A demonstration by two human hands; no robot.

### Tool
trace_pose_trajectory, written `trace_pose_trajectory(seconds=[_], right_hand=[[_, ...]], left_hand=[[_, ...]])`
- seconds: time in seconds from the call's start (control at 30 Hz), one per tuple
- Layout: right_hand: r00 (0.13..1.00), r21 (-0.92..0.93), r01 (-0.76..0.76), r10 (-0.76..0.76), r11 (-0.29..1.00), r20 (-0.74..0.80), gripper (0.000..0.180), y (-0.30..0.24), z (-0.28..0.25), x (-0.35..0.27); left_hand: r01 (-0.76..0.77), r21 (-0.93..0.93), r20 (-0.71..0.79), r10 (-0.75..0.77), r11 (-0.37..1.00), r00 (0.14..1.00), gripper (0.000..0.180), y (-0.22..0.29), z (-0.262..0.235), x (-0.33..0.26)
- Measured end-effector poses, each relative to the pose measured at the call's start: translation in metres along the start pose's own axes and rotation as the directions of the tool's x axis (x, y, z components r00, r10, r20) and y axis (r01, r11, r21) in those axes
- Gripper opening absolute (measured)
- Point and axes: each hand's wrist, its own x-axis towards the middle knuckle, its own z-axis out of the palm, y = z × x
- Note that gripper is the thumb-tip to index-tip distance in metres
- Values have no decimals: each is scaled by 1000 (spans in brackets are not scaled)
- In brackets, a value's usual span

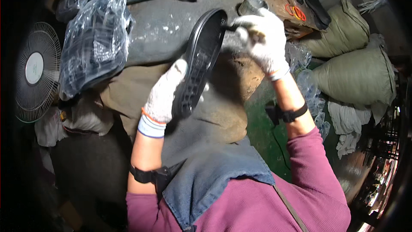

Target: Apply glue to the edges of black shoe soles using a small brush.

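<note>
A black shoe sole is tilted up in front of me, its recessed inner side facing me and its lower part patterned with small hollows. My left hand, in a white knit glove, grips it along its left edge near the lower end. At the upper right edge of the sole is my gloved right hand, fingers closed round a small dark-tipped tool. Blur hides that tool's exact kind, and I cannot tell whether its tip touches the sole. Just beyond that hand stands a round, stained can.
Clear plastic bags of black soles lie on the left of the worn bench. A fan stands at far left. Orange-handled scissors and dark soles lie at the back right, above bulky green sacks.
</note>
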Motion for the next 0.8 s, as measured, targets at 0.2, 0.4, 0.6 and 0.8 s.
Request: trace_pose_trajectory(seconds=[0.2, 0.4, 0.6, 0.8], right_hand=[[987, 29, 88, -91, 996, 134, 22, -3, 2, 8], [950, 10, 308, -308, 951, 56, 21, 2, 26, 32], [978, 67, -42, 54, 997, -201, 12, 47, 11, 48], [929, -152, -367, 368, 918, -17, 19, 139, 29, 37]], left_hand=[[-42, 643, -60, 104, 765, 993, 71, -22, -13, -9], [113, -638, 96, -67, 762, 993, 75, -21, 6, 0], [33, -673, 37, -11, 739, 999, 76, -14, -6, -9], [-58, -605, 30, 96, 794, 995, 74, -18, -7, -10]])
